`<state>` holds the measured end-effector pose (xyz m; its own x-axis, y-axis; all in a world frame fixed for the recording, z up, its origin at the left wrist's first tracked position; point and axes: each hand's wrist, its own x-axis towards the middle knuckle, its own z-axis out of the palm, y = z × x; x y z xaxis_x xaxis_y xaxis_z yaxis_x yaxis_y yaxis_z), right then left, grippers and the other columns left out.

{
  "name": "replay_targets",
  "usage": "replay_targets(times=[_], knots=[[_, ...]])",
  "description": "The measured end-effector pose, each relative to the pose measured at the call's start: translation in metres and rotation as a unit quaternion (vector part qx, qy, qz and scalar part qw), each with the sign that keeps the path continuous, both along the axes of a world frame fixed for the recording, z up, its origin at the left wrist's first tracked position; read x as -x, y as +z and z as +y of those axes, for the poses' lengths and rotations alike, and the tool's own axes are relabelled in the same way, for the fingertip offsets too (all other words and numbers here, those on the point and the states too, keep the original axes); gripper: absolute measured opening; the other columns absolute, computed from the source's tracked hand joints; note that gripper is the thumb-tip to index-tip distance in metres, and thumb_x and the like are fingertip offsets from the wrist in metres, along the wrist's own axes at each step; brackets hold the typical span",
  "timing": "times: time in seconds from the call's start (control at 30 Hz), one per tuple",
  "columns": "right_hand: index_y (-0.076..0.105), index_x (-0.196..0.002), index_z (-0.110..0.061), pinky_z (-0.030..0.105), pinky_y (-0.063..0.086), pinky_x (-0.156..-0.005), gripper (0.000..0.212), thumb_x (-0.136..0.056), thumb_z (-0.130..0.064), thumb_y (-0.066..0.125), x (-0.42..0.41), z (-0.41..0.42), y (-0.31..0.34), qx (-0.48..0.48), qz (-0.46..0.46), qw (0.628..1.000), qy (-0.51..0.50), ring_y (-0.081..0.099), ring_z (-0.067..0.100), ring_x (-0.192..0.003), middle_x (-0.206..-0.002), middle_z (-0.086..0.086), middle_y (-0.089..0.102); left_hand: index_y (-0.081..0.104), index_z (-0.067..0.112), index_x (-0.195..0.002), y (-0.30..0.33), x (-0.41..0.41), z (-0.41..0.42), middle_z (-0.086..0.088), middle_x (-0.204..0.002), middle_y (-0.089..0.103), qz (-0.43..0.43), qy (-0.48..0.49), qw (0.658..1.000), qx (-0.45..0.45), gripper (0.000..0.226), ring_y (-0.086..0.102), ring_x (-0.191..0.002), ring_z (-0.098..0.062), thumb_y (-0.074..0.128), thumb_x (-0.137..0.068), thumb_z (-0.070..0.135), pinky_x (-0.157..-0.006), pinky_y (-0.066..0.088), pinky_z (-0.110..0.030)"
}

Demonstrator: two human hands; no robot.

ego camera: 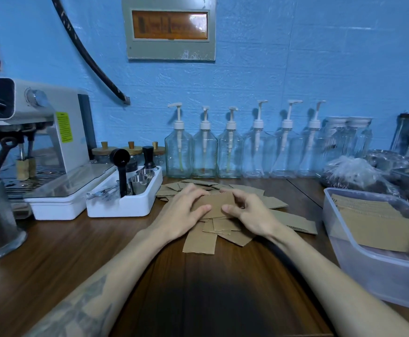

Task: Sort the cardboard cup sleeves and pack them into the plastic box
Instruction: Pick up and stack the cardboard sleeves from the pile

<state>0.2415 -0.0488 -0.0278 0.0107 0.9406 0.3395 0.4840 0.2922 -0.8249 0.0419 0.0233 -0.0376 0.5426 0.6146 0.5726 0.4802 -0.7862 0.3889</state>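
Cardboard cup sleeves (222,229) lie in a loose, fanned heap at table centre, and one flat sleeve (216,205) sits on top, held between both hands. Left hand (181,212) grips its left end, thumb on the near edge, fingers curled over the far edge; right hand (249,212) pinches the right end likewise. Both grips are narrow, closed on the same sleeve. Long axis of the held sleeve runs 9 to 3 o'clock, roughly level, face up toward the camera. From the grip, loose sleeves spread outward to 12, 3 and 6 o'clock, overlapping at mixed angles. Plastic box (344,239) stands at 3 o'clock, well apart from the heap, its near wall between heap and interior; a stack of sleeves (373,220) already lies inside. Right hand is nearer the box, so judged the likely carrier. Bare wooden table (303,198) between heap and box gives a free path. At 9 o'clock the white tray (125,205) sits just beside the heap, limiting leftward room.
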Motion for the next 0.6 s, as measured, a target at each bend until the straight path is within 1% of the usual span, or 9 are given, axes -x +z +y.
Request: replay_targets(times=[0.07,0.17,0.23,0.27,0.33,0.37,0.47,0.53,0.6], knots=[[0.055,-0.135,-0.014,0.037,0.052,-0.099,0.044,-0.094,-0.003,0.062,-0.001,0.002,-0.001,-0.014,-0.007,1.000,-0.012,0.067,0.021,-0.104,-0.113,0.002,0.071,0.061,0.032,-0.119,0.000,0.002,0.002,0.022,-0.106,0.054,0.001,0.004,1.000,-0.018,0.031,0.053,-0.099,-0.002,0.058,-0.093,0.048,-0.083,0.045,-0.027],[0.057,-0.130,-0.016,0.039,0.053,-0.099,0.041,-0.093,0.001,0.061,-0.001,0.003,-0.002,-0.026,-0.012,1.000,-0.008,0.067,0.016,-0.107,-0.112,0.000,0.073,0.064,0.032,-0.115,0.001,0.002,0.004,0.020,-0.108,0.061,-0.025,0.007,1.000,-0.011,0.031,0.056,-0.100,-0.003,0.063,-0.089,0.049,-0.084,0.046,-0.027],[0.058,-0.126,-0.019,0.043,0.055,-0.095,0.039,-0.092,0.001,0.061,-0.001,0.003,-0.001,-0.038,-0.012,0.999,-0.012,0.069,0.020,-0.101,-0.107,0.001,0.074,0.062,0.033,-0.117,0.001,0.002,0.006,0.018,-0.113,0.061,-0.050,0.014,0.999,-0.007,0.034,0.054,-0.103,0.001,0.066,-0.087,0.048,-0.086,0.043,-0.021],[0.058,-0.125,-0.020,0.047,0.055,-0.092,0.039,-0.093,0.002,0.061,-0.002,0.004,0.000,-0.045,-0.010,0.999,-0.017,0.069,0.026,-0.097,-0.102,0.005,0.074,0.061,0.035,-0.118,0.001,0.004,0.007,0.017,-0.113,0.061,-0.066,0.019,0.998,-0.002,0.035,0.054,-0.100,0.002,0.068,-0.086,0.047,-0.085,0.043,-0.018],[0.057,-0.125,-0.026,0.051,0.054,-0.086,0.042,-0.093,0.001,0.060,-0.008,0.005,0.003,-0.060,-0.009,0.998,-0.029,0.061,0.039,-0.085,-0.088,0.019,0.065,0.057,0.038,-0.120,0.002,0.008,0.009,0.011,-0.106,0.060,-0.105,0.027,0.994,0.031,0.037,0.055,-0.083,-0.003,0.069,-0.086,0.044,-0.079,0.047,-0.019],[0.056,-0.126,-0.027,0.051,0.053,-0.086,0.044,-0.093,0.001,0.060,-0.012,0.005,0.004,-0.067,-0.009,0.997,-0.040,0.056,0.040,-0.080,-0.082,0.025,0.056,0.055,0.037,-0.121,0.001,0.011,0.010,0.008,-0.101,0.059,-0.122,0.032,0.991,0.055,0.037,0.055,-0.078,-0.007,0.069,-0.087,0.042,-0.076,0.049,-0.021],[0.055,-0.132,-0.023,0.051,0.052,-0.090,0.049,-0.092,0.004,0.062,-0.023,0.006,0.006,-0.081,0.012,0.993,-0.088,0.040,0.026,-0.072,-0.073,0.011,0.031,0.056,0.029,-0.124,-0.002,0.020,0.016,0.004,-0.094,0.056,-0.108,0.061,0.989,0.078,0.037,0.056,-0.077,-0.010,0.067,-0.090,0.037,-0.072,0.047,-0.021],[0.056,-0.133,-0.022,0.046,0.052,-0.095,0.050,-0.090,0.005,0.063,-0.029,0.005,0.007,-0.077,0.028,0.990,-0.116,0.039,0.018,-0.069,-0.071,0.005,0.028,0.057,0.026,-0.124,-0.004,0.025,0.019,0.007,-0.095,0.053,-0.065,0.080,0.991,0.080,0.036,0.054,-0.080,-0.008,0.065,-0.092,0.038,-0.073,0.045,-0.020],[0.058,-0.131,-0.023,0.037,0.049,-0.099,0.050,-0.089,0.005,0.064,-0.033,0.003,0.007,-0.075,0.033,0.987,-0.139,0.042,0.005,-0.062,-0.066,-0.002,0.034,0.059,0.025,-0.122,-0.007,0.027,0.021,0.010,-0.098,0.050,-0.025,0.095,0.992,0.083,0.035,0.052,-0.087,-0.009,0.062,-0.092,0.043,-0.080,0.047,-0.026]])
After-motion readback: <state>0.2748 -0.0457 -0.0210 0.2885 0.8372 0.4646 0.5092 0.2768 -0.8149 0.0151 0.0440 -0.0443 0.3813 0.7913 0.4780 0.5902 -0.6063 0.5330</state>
